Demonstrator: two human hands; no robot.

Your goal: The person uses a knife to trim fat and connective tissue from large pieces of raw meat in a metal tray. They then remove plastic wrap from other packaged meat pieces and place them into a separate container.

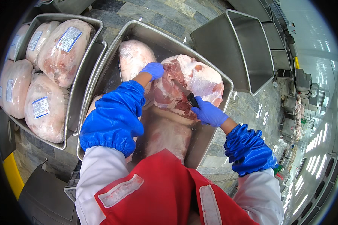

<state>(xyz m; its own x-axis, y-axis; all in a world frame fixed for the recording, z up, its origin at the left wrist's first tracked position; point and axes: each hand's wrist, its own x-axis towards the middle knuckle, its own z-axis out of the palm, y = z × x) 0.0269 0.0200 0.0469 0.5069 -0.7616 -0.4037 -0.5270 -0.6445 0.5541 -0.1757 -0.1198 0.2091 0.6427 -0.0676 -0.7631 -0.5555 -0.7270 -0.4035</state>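
Note:
A large piece of raw meat (204,80) with a white fat layer and red cut flesh lies in a metal tub (133,25). My right hand (210,112), in a blue glove, is closed around the dark handle of a knife (191,99). Its blade reaches up and left onto the red flesh. At the left edge of that piece my left hand (152,70), also gloved in blue, has its fingers curled against the meat; the fingertips are partly hidden. Beside it rests another pale piece of meat (135,56), and a further one (167,135) lies lower in the tub.
On the left, a second metal tub (73,97) holds several plastic-wrapped, labelled pieces of meat (65,48). Beyond my tub, at upper right, stands a grey metal bin (229,48). Grey tiles (165,15) cover the floor. More metal equipment lines the far right.

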